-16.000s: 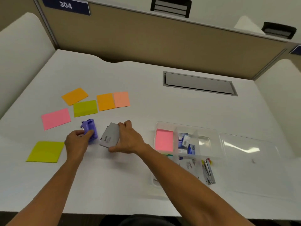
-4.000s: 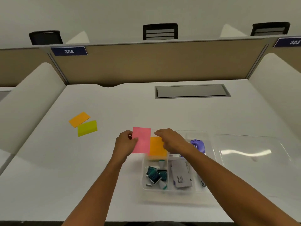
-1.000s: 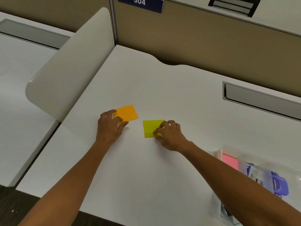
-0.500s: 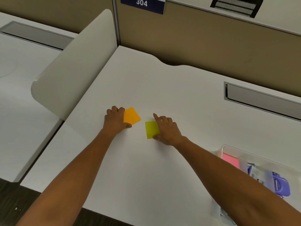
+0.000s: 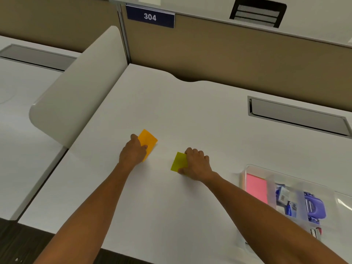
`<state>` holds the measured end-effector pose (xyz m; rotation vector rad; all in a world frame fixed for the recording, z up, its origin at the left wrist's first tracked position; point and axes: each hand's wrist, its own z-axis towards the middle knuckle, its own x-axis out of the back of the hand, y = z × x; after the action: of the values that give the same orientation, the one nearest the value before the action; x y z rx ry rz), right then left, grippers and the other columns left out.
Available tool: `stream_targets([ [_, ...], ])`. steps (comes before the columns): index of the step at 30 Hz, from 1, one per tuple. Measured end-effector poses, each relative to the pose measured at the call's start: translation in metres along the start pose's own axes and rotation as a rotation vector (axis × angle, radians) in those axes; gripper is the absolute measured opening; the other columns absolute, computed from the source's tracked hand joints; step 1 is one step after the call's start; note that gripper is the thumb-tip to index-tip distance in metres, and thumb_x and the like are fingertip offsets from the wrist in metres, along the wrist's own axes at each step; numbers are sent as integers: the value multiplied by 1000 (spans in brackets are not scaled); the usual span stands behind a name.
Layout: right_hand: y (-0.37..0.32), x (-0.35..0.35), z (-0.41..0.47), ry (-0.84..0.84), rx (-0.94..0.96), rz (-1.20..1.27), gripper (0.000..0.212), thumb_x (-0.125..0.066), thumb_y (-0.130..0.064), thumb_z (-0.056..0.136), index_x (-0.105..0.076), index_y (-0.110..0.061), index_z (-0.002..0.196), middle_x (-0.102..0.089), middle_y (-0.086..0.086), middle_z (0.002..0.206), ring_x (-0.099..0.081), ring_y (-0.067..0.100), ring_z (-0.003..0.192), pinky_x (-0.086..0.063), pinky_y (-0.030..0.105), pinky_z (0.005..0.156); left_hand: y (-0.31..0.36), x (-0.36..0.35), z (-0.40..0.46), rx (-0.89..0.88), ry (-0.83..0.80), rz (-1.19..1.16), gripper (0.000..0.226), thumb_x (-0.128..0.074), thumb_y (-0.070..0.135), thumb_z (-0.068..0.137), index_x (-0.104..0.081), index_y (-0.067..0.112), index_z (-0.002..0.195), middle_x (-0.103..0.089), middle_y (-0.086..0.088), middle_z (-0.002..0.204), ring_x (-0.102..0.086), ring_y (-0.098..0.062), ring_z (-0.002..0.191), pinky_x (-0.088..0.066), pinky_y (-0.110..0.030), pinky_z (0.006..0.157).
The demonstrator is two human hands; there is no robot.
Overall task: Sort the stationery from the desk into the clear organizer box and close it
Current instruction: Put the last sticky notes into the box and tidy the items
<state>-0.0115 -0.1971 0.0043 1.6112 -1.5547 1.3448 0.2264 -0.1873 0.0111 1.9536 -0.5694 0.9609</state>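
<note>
Left hand (image 5: 133,152) pinches one orange note (image 5: 148,141); right hand (image 5: 197,164) grips one yellow-green note (image 5: 179,161)

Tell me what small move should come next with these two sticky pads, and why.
Probably lift both pads and carry them right to the clear organizer box. The left hand already grips the orange pad, the right hand the yellow-green pad, and a pink pad lies inside.

white "304" on the dark blue plate (image 5: 150,16), fixed atop the tan partition (image 5: 228,54), nothing else legible
</note>
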Motion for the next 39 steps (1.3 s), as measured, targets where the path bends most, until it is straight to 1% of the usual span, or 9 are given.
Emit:
stream_targets([
  [3,8,10,-14,-57,-35,308,41,-61,-20,88,-37,-20,121,-56,6,95,-59,31,93,-46,43,83,12,-8,-16,-1,-14,-57,36,-49,27,98,-36,2,121,-59,-23,114,-58,-42,102,-45,-44,81],
  [7,27,23,-36,50,-18,501,47,-53,-11,91,-36,-25,132,-58,7,96,-61,26,82,-52,41,69,28,-22,-37,-24,3,-45,24,-46,26,96,-44,9,112,-60,-18,105,-58,-38,94,-45,-40,76],
  [11,66,37,-60,176,-47,711,42,-58,-13,91,-48,-24,130,-58,-3,105,-59,16,86,-50,31,68,57,-38,-63,-55,27,-122,23,-50,28,92,-51,13,110,-61,-11,99,-59,-33,90,-45,-36,73],
  [14,97,51,-74,235,-64,793,29,-58,-16,92,-59,-22,120,-63,-1,108,-61,19,95,-52,35,76,82,-49,-82,-93,46,-169,24,-54,27,89,-56,14,110,-61,-5,96,-59,-26,85,-45,-33,70],
  [19,163,67,-104,313,-119,901,20,-58,-14,92,-62,-27,106,-67,-5,101,-64,16,92,-52,29,72,142,-78,-124,-172,-2,-255,27,-58,27,88,-58,16,112,-58,0,96,-61,-24,87,-57,-43,79],
  [25,223,77,-136,470,-239,1016,20,-56,-9,94,-63,-20,108,-68,0,103,-65,17,92,-55,32,76,201,-118,-166,-321,-77,-281,13,-60,24,86,-63,17,97,-63,2,89,-59,-15,79,-44,-26,63],
  [31,258,73,-161,529,-336,1181,18,-59,-10,94,-63,-22,106,-68,-2,98,-65,16,91,-54,33,79,234,-152,-195,-352,-146,-242,9,-62,18,83,-66,14,91,-63,2,73,-63,-20,73,-52,-32,67],
  [36,268,69,-175,536,-355,1268,17,-62,-13,94,-62,-24,105,-68,-7,95,-65,10,87,-51,21,68,237,-174,-209,-350,-184,-142,13,-59,8,81,-67,3,91,-69,-15,82,-66,-32,78,-54,-40,70],
  [39,266,67,-178,515,-352,1298,17,-64,-13,93,-63,-23,106,-68,-6,95,-66,11,88,-54,24,69,234,-180,-213,-337,-218,-96,6,-58,4,80,-62,7,84,-69,-20,85,-67,-35,79,-55,-42,71],
])
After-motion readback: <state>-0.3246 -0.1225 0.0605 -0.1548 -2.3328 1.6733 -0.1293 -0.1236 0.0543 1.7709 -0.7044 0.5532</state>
